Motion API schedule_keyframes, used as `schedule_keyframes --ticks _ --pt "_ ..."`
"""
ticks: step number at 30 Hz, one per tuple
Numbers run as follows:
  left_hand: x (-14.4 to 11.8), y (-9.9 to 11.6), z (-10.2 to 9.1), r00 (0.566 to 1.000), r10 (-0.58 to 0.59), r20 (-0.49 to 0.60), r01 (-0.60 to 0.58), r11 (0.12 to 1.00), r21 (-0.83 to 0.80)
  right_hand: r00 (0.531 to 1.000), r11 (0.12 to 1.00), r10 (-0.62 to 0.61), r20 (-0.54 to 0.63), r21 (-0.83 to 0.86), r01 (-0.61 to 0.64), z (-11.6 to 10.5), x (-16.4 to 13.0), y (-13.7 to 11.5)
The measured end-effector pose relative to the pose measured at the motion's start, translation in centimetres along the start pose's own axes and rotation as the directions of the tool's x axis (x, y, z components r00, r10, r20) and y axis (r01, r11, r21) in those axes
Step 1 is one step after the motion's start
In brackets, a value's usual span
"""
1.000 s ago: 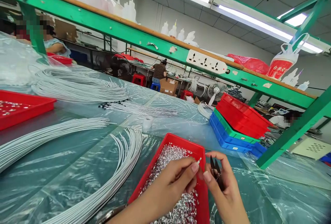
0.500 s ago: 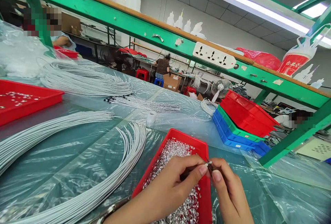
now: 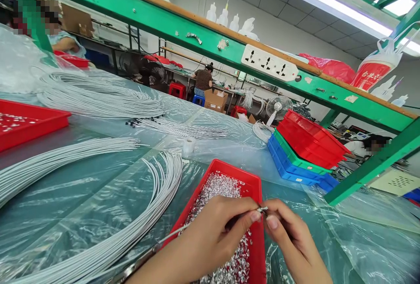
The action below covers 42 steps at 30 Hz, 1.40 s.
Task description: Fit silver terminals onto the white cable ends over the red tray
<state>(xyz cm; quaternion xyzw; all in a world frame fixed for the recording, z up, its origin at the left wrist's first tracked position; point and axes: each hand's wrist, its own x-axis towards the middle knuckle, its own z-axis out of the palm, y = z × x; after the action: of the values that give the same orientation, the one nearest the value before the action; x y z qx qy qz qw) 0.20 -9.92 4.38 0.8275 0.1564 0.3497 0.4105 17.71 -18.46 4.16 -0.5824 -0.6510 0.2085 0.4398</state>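
My left hand is closed in a pinch above a red tray of small shiny metal pieces. A white cable runs from under that hand, and its pale end shows at the fingertips. My right hand meets it from the right, thumb and forefinger pressed together at the cable's tip. Something small and dark shows between the two hands, too small to name. Scissors-like metal handles lie partly hidden behind my left forearm.
White cable bundles curve across the plastic-covered table at left. Another red tray stands far left. Stacked bins stand at right, near a green shelf post. A shelf with a power strip crosses overhead. Several people are in the background.
The view has shifted slightly. My right fingers have drawn a little apart from the left ones and turned at the cable tip. More of the white cable shows behind my left wrist.
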Motion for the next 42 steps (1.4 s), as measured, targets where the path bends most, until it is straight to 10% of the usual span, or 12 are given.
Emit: schedule_keyframes --ticks 11,21,30,42 --pt "-0.3 -0.7 0.4 0.976 0.215 -0.023 -0.206 0.958 0.199 0.992 0.989 -0.093 -0.086 0.11 0.102 1.5 -0.3 -0.5" --pt "-2.1 0.9 -0.5 0.956 0.031 -0.293 -0.016 0.998 0.053 0.985 0.983 0.003 -0.175 0.181 0.029 1.3 1.6 1.1" --pt "-0.6 1.6 -1.0 0.996 -0.084 0.032 0.088 0.983 -0.163 0.904 0.982 -0.184 -0.386 -0.042 0.182 1.1 -0.7 -1.3" --pt "-0.4 1.0 -1.0 0.993 -0.057 0.099 0.05 0.996 0.069 0.921 0.939 -0.339 -0.194 -0.13 0.318 0.4 0.2 -1.2"
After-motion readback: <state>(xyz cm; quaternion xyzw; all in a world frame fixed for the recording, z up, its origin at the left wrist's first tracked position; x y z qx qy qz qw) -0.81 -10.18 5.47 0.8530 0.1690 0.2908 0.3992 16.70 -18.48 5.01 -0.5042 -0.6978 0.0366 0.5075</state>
